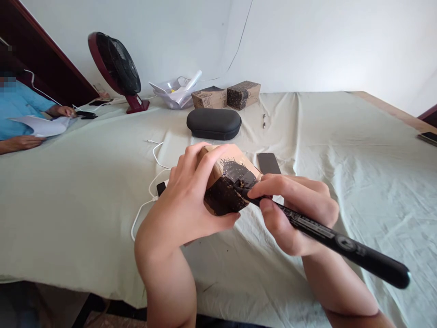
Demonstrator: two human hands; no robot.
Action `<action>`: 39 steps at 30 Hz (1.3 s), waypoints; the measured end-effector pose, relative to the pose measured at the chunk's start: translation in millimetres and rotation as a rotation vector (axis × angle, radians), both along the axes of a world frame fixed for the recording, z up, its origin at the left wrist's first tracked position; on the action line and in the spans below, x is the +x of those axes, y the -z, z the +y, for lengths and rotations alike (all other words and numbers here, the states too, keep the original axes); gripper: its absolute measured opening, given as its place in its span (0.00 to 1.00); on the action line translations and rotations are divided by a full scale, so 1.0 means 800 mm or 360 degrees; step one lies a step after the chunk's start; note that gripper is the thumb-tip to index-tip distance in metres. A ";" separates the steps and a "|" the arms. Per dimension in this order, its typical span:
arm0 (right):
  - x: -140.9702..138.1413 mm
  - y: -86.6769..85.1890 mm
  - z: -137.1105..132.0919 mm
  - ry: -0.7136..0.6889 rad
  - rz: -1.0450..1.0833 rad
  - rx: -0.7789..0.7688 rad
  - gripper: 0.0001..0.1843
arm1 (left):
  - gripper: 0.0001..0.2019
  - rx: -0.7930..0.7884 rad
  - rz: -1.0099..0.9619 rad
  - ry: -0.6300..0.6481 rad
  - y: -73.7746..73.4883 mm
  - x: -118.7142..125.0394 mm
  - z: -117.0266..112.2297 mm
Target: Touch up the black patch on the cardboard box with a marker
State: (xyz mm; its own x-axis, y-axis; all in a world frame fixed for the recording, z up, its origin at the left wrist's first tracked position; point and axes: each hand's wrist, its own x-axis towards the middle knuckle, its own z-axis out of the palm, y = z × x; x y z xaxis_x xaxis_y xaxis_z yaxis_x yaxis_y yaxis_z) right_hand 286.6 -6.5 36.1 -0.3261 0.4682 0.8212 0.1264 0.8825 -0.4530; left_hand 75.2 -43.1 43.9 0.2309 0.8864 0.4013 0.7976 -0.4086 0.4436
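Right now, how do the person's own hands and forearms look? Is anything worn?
The left hand and right hand are bare: no glove, ring or watch shows. The left forearm and right forearm show no sleeve. A thin dark line crosses the right one; whether crease or band, I cannot tell.

Box [223, 193]: partly behind the left hand [191, 184]
Marker [327, 234]: tip indistinct against blackened surface
Phone [268, 162]: lower end hidden
Co-worker [23, 107]: cut off by left edge

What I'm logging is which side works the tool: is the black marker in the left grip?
No, the right grip holds the black marker, while the left grip holds the cardboard box.
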 end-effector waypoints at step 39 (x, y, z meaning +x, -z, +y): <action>-0.010 0.014 -0.007 -0.0009 -0.0260 0.0213 0.13 | 0.48 0.0096 -0.0006 -0.0077 0.003 -0.001 0.001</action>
